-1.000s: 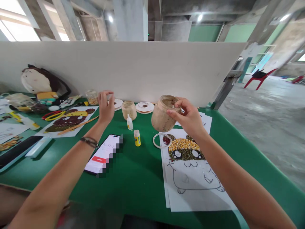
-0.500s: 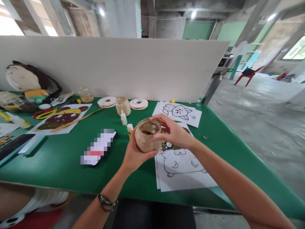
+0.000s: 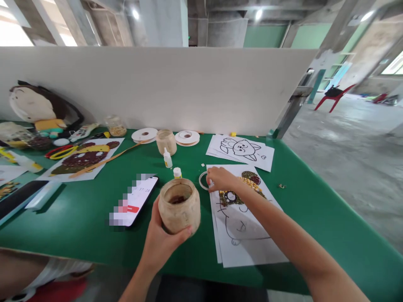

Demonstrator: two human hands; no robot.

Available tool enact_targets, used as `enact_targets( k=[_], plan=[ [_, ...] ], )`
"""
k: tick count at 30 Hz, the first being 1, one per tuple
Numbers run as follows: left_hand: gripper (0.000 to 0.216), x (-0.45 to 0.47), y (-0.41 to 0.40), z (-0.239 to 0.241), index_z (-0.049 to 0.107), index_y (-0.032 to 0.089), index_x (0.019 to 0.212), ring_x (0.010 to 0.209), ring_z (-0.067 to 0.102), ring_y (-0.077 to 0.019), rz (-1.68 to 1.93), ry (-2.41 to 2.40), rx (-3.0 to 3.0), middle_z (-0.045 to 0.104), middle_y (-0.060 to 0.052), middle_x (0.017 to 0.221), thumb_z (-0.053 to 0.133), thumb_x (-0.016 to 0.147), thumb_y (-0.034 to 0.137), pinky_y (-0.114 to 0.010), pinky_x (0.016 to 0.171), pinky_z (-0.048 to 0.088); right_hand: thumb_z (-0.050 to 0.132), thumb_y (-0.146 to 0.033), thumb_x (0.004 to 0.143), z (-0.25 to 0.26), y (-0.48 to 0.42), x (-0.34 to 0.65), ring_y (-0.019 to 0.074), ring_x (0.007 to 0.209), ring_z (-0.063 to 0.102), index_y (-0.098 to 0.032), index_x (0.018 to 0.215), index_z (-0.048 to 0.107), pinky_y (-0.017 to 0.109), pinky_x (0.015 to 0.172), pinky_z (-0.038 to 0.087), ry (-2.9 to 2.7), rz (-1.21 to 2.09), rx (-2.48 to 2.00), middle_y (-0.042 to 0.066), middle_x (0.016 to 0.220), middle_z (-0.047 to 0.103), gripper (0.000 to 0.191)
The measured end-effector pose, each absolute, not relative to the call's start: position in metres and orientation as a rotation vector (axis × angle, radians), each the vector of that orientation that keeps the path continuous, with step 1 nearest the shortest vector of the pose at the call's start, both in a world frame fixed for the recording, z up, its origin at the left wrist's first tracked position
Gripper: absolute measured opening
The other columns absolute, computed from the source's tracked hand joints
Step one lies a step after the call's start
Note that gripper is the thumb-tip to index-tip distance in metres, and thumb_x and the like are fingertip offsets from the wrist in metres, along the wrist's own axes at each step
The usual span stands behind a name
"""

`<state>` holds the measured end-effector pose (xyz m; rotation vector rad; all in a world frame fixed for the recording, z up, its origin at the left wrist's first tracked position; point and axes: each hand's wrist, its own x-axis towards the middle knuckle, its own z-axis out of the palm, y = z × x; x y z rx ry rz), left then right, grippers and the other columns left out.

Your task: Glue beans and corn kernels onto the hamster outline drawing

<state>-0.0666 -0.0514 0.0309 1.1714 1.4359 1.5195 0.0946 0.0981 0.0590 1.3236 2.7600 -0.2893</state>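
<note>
White-capped tube (image 3: 177, 173) partly behind jar (image 3: 185, 212)

Bge jar (image 3: 185, 213), plain grn tbl (image 3: 85, 226)

Single head-worn view: looks forward, down across near green table (image 3: 91, 209).

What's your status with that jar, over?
Left grip on jar, mouth open. Right grip at white ring, hold unclear. White-capped bottle behind jar, partly hidden.
</note>
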Motion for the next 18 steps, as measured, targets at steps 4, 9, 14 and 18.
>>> enact_targets(
  k=[4,9,14,18],
  plan=[
    [0.075,-0.060,-0.062,0.036,0.047,0.021,0.118,0.104,0.058,-0.0260,1.523,1.323,1.026,0.063,-0.005,0.109,0.073,0.048,0.027,-0.033,0.085,0.050,0.056,-0.010,0.074,0.067,0.080,0.095,0.0212,0.084,0.059,-0.013,0.070,0.064,0.027,0.066,0.036,2.742,-0.162,1.339,0.010,0.087,0.065,0.010],
    [0.085,-0.059,-0.067,0.040,0.045,0.021,0.122,0.106,0.057,-0.0281,1.477,1.293,1.015,0.063,-0.005,0.110,0.076,0.044,0.025,-0.034,0.086,0.050,0.042,-0.017,0.085,0.093,0.087,0.095,0.0217,0.074,0.059,-0.012,0.092,0.058,0.028,0.057,0.033,2.790,-0.071,1.559,0.013,0.085,0.064,0.018],
    [0.082,-0.058,-0.062,0.039,0.042,0.022,0.124,0.109,0.055,-0.0280,1.469,1.247,1.093,0.060,-0.006,0.117,0.074,0.048,0.021,-0.039,0.093,0.046,0.044,-0.017,0.084,0.084,0.112,0.063,0.0223,0.082,0.059,-0.018,0.089,0.058,0.029,0.062,0.037,2.892,-0.185,1.581,0.010,0.090,0.063,0.015],
    [0.087,-0.063,-0.060,0.041,0.038,0.024,0.128,0.115,0.050,-0.0293,1.416,1.242,1.265,0.054,-0.007,0.125,0.075,0.050,0.020,-0.042,0.095,0.044,0.047,-0.009,0.079,0.054,0.121,0.042,0.0229,0.089,0.059,-0.020,0.083,0.060,0.031,0.070,0.042,2.935,-0.406,1.578,0.009,0.094,0.063,0.017]
  ],
)
